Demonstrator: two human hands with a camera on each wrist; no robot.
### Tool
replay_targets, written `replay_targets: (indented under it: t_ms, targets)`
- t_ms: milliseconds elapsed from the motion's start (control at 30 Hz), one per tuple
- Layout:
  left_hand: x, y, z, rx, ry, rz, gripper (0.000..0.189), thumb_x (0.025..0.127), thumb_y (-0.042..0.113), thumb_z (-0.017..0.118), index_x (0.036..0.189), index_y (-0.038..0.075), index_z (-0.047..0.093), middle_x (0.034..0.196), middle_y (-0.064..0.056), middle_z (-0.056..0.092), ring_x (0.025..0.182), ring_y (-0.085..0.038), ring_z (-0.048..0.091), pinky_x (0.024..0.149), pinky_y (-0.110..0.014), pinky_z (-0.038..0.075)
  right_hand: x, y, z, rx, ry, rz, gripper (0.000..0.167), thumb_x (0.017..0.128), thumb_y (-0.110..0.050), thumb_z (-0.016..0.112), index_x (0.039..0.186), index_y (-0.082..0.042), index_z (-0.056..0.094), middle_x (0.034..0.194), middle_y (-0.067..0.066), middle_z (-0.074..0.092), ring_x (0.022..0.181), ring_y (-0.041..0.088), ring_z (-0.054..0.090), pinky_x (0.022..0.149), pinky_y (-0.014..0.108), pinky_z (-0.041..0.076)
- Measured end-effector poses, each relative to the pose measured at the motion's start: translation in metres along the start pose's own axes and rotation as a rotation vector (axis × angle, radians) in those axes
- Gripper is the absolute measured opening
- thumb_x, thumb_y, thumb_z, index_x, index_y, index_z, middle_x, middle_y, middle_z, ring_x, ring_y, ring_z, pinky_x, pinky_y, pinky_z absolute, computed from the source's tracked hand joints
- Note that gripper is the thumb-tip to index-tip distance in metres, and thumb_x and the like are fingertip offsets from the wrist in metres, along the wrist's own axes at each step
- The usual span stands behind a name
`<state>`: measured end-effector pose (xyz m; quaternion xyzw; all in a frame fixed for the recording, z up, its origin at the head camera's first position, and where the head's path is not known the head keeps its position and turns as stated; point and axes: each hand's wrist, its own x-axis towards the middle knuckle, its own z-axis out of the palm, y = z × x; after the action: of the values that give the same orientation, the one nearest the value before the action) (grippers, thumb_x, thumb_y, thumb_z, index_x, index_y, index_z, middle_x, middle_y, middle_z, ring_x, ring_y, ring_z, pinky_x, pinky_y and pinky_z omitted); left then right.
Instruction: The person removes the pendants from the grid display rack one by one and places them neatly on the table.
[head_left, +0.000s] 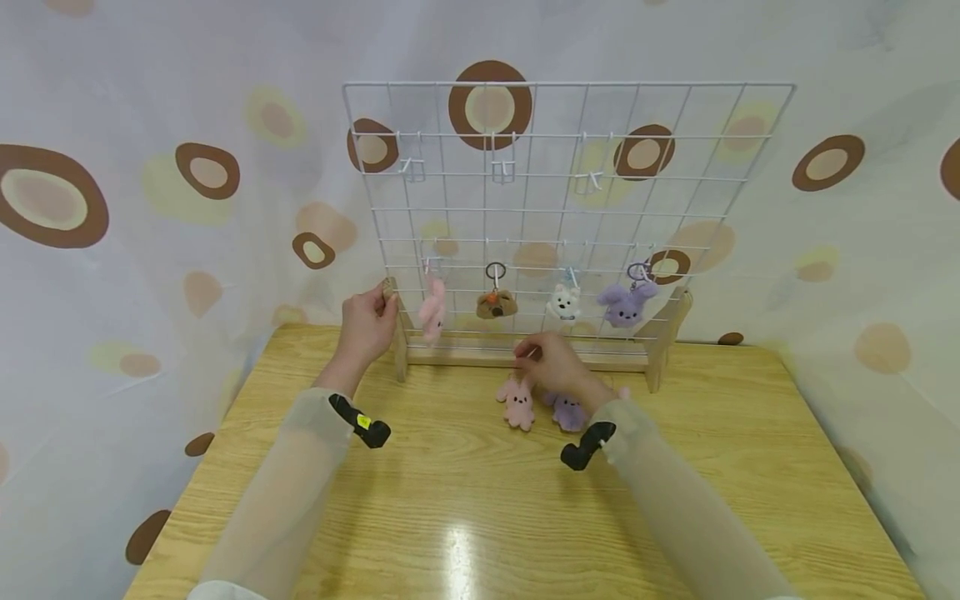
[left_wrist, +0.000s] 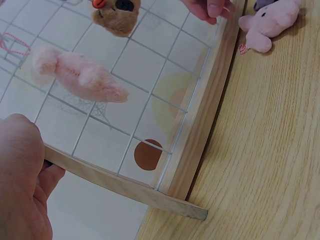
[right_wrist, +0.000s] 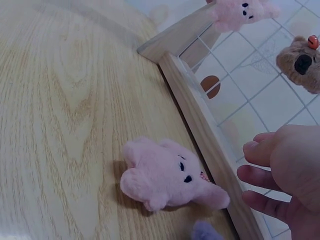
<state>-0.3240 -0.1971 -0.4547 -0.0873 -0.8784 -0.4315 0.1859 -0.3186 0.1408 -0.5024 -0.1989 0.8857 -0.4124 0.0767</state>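
My left hand [head_left: 367, 323] grips the left wooden post [left_wrist: 125, 186] of a white wire grid rack, fingers wrapped round its edge. With fingers loosely bent and nothing between them, my right hand [head_left: 553, 360] hovers in front of the rack's bottom wooden rail [right_wrist: 200, 125]. Just below it a pink bunny plush keychain [right_wrist: 160, 175] lies face up on the table. Beside that bunny lies a purple plush [head_left: 568, 414], partly covered by the right wrist. On the lower hooks hang a pink bunny plush [head_left: 432, 312], a brown bear [head_left: 497, 305], a white plush [head_left: 563, 302] and a purple bunny [head_left: 628, 305].
Bare hooks [head_left: 503, 171] sit in a row on the upper part of the grid. The rack stands on a wooden table [head_left: 420, 500] near its back edge, before a patterned cloth [head_left: 225, 67]. A bit of pink plush [head_left: 624, 393] shows behind the right forearm.
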Motion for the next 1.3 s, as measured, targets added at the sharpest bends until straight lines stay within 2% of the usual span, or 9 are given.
replay_targets:
  t_ms: [167, 333, 467, 567, 700, 867, 1100, 1200, 1300]
  targets:
    - [-0.001, 0.001, -0.001, -0.013, -0.005, -0.003, 0.026, 0.11, 0.012, 0.057, 0.104, -0.008, 0.072, 0.062, -0.007, 0.058, 0.048, -0.017, 0.044, 0.045, -0.025, 0.034, -0.004, -0.003, -0.004, 0.003, 0.022, -0.018, 0.016, 0.102, -0.006, 0.07, 0.115, 0.003, 0.073, 0.11, 0.014, 0.072, 0.098, 0.027, 0.068, 0.085, 0.043, 0.056]
    - [0.0, 0.0, 0.0, -0.002, 0.001, 0.005, 0.026, 0.109, 0.012, 0.057, 0.105, -0.008, 0.072, 0.065, -0.008, 0.062, 0.049, -0.017, 0.046, 0.046, -0.025, 0.035, -0.007, -0.005, -0.007, 0.024, 0.031, -0.055, 0.016, 0.101, -0.004, 0.071, 0.113, 0.005, 0.074, 0.109, 0.013, 0.073, 0.096, 0.027, 0.069, 0.081, 0.04, 0.057]
    - [0.0, -0.001, 0.0, 0.003, 0.007, 0.012, 0.025, 0.109, 0.011, 0.057, 0.103, -0.008, 0.072, 0.062, -0.007, 0.059, 0.048, -0.017, 0.045, 0.045, -0.025, 0.034, -0.01, -0.007, -0.01, 0.033, 0.043, -0.103, 0.014, 0.099, -0.002, 0.072, 0.111, 0.007, 0.074, 0.107, 0.014, 0.074, 0.092, 0.026, 0.069, 0.077, 0.037, 0.056]
    - [0.0, 0.0, 0.0, 0.0, 0.008, 0.012, 0.025, 0.109, 0.011, 0.057, 0.101, -0.008, 0.072, 0.061, -0.006, 0.057, 0.048, -0.017, 0.044, 0.045, -0.025, 0.033, -0.014, -0.009, -0.014, 0.035, 0.049, -0.139, 0.014, 0.099, 0.0, 0.071, 0.11, 0.008, 0.074, 0.107, 0.015, 0.074, 0.092, 0.028, 0.07, 0.079, 0.04, 0.057]
    - [0.0, 0.0, 0.0, -0.01, 0.01, 0.011, 0.025, 0.109, 0.011, 0.058, 0.101, -0.008, 0.072, 0.061, -0.005, 0.057, 0.048, -0.017, 0.044, 0.045, -0.026, 0.034, -0.02, -0.01, -0.02, 0.038, 0.046, -0.13, 0.017, 0.101, -0.003, 0.07, 0.113, 0.007, 0.073, 0.11, 0.014, 0.074, 0.095, 0.029, 0.069, 0.081, 0.042, 0.057]
    - [0.0, -0.002, 0.001, -0.005, 0.004, 0.018, 0.026, 0.109, 0.012, 0.057, 0.102, -0.009, 0.072, 0.062, -0.006, 0.058, 0.048, -0.016, 0.044, 0.045, -0.025, 0.034, -0.028, -0.011, -0.03, 0.07, 0.058, -0.093, 0.019, 0.103, -0.008, 0.069, 0.116, 0.004, 0.073, 0.113, 0.013, 0.072, 0.098, 0.028, 0.068, 0.078, 0.037, 0.057]
    - [-0.001, -0.003, 0.001, -0.013, 0.001, 0.01, 0.028, 0.109, 0.012, 0.057, 0.115, -0.01, 0.073, 0.068, -0.011, 0.066, 0.049, -0.017, 0.047, 0.045, -0.025, 0.036, -0.038, -0.008, -0.047, 0.105, 0.104, -0.141, 0.012, 0.101, -0.005, 0.071, 0.11, 0.001, 0.076, 0.108, 0.014, 0.073, 0.091, 0.027, 0.069, 0.072, 0.03, 0.056]
    - [0.0, -0.003, 0.001, -0.013, 0.0, 0.013, 0.028, 0.109, 0.012, 0.057, 0.117, -0.01, 0.072, 0.069, -0.011, 0.066, 0.05, -0.016, 0.047, 0.045, -0.024, 0.036, -0.044, -0.008, -0.057, 0.111, 0.11, -0.112, 0.014, 0.102, -0.007, 0.071, 0.112, 0.001, 0.076, 0.105, 0.013, 0.074, 0.09, 0.026, 0.069, 0.072, 0.029, 0.056]
    - [0.0, -0.002, 0.001, -0.012, 0.003, 0.018, 0.028, 0.109, 0.012, 0.057, 0.118, -0.011, 0.072, 0.068, -0.011, 0.065, 0.05, -0.016, 0.047, 0.045, -0.024, 0.036, -0.05, -0.01, -0.066, 0.138, 0.118, -0.08, 0.016, 0.103, -0.008, 0.07, 0.115, 0.003, 0.074, 0.104, 0.015, 0.073, 0.091, 0.03, 0.069, 0.074, 0.031, 0.057]
